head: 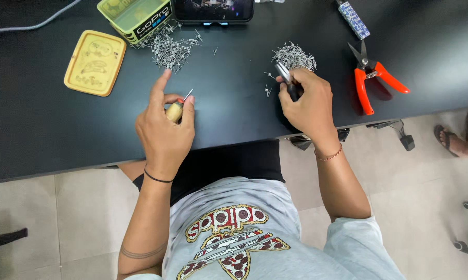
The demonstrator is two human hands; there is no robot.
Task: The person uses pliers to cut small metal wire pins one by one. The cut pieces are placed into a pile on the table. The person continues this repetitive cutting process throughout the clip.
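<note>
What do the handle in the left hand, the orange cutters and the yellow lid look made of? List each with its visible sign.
Handle in the left hand: probably wood, tan and matt, with a thin metal pin.
Orange cutters: grey metal blades; glossy orange grip, likely plastic or rubber coating.
Yellow lid: flat tray with raised rim and embossed figures; painted tin or plastic, unclear.

Single head-worn view, looking almost straight down over the wearer's chest at the matte black tabletop (pixel 52 135), close enough that both forearms are filling the middle. The left hand (pixel 165 127) and right hand (pixel 305 101) are sitting near frame centre; table edge is running just below the fingers (pixel 160 85), pale tiled floor (pixel 88 218) showing beneath. No second view sharing anything.
</note>
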